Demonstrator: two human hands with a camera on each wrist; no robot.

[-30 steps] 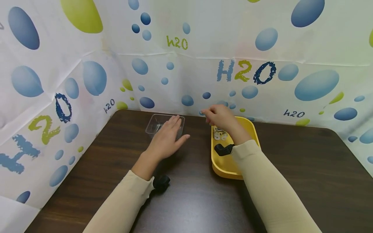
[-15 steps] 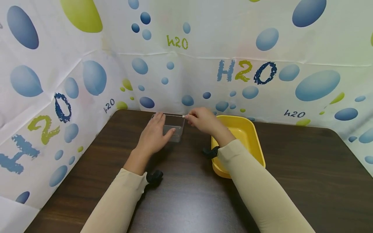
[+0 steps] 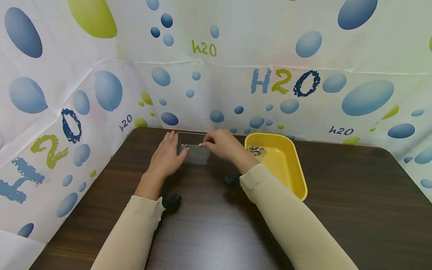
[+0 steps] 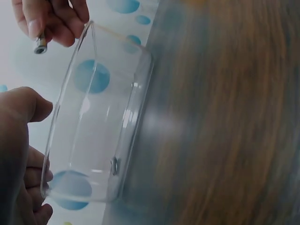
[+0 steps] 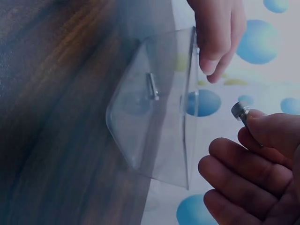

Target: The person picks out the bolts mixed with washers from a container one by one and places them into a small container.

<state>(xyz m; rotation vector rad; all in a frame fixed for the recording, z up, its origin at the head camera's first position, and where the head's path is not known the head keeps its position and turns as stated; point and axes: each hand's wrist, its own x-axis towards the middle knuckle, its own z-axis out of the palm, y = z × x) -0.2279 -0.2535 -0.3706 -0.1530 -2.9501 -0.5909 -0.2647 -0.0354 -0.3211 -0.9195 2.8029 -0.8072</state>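
Note:
A clear plastic container (image 3: 197,160) stands on the table. My left hand (image 3: 165,155) lies along its left end with fingers extended, touching or very near the rim. Over the container's right side, my right hand (image 3: 222,145) pinches a small metal bolt (image 5: 240,110) between thumb and fingers. That bolt's round socket head points outward, its shank partly hidden by the fingertips. Inside the container, another bolt (image 5: 152,86) shows through the wall in the right wrist view. The left wrist view shows the left thumb (image 4: 40,108) just outside the rim.
To the right stands a yellow tray (image 3: 285,165) with several bolts and washers (image 3: 257,150) in its far left corner. A white sheet printed with blue drops (image 3: 229,90) hangs behind the dark wooden table (image 3: 216,225).
My right hand has moved left from above the yellow tray to the clear container, carrying the bolt. My left hand has shifted left, from over the container to its left end.

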